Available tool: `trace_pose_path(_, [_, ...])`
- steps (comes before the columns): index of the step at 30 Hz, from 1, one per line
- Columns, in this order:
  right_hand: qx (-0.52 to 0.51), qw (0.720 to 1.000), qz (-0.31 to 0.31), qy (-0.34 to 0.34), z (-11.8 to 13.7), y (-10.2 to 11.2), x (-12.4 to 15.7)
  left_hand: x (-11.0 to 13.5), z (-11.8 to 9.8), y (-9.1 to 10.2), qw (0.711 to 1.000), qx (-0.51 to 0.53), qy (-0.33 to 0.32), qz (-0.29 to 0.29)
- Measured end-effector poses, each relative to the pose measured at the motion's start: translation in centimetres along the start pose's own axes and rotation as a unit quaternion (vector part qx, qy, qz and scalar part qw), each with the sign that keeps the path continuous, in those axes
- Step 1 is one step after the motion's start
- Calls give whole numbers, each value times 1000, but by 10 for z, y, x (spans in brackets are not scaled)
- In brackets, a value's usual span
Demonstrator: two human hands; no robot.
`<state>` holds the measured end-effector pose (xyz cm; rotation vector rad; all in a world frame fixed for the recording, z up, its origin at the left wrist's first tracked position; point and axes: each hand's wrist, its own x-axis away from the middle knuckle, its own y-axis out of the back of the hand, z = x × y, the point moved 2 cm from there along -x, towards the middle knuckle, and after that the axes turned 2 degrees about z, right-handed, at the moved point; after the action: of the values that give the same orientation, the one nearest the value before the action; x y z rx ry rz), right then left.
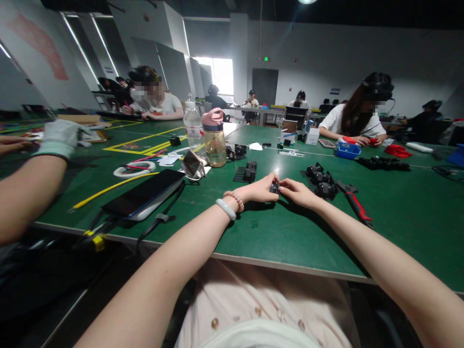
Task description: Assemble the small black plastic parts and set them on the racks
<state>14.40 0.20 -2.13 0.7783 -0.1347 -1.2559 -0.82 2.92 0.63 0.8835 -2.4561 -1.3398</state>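
My left hand (264, 189) is closed around a small black part (274, 187) just above the green table. From the other side, the fingertips of my right hand (295, 192) are pinched at the same part; the exact contact is too small to make out. Left of my hands lies a black block-like piece with a comb-like edge (247, 172). A cluster of similar black pieces (321, 180) rests beyond my right hand. An adjustable wrench with red-and-black handles (355, 203) lies beside that cluster.
A drink bottle with a pink lid (214, 140) and a clear bottle (194, 125) stand behind. On the left lie a tablet-like black device (145, 193) and a yellow cable (112, 191). A co-worker's gloved hand (60, 137) is at far left. A blue bin (348, 149) sits right.
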Motion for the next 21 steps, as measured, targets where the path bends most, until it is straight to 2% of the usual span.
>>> trace_pose_path(6, [8,1000,-8,-3,0,0,0,-1,1,0,1000,0,-11,-2])
trace_pose_path(16, [-22,999,27,-5,-7,-1,1,-2,1,0,1000,-7,-26,-12])
trace_pose_path(21, [-17,1000,22,-4,-6,-1,1,-1,1,1,1000,-5,-26,-8])
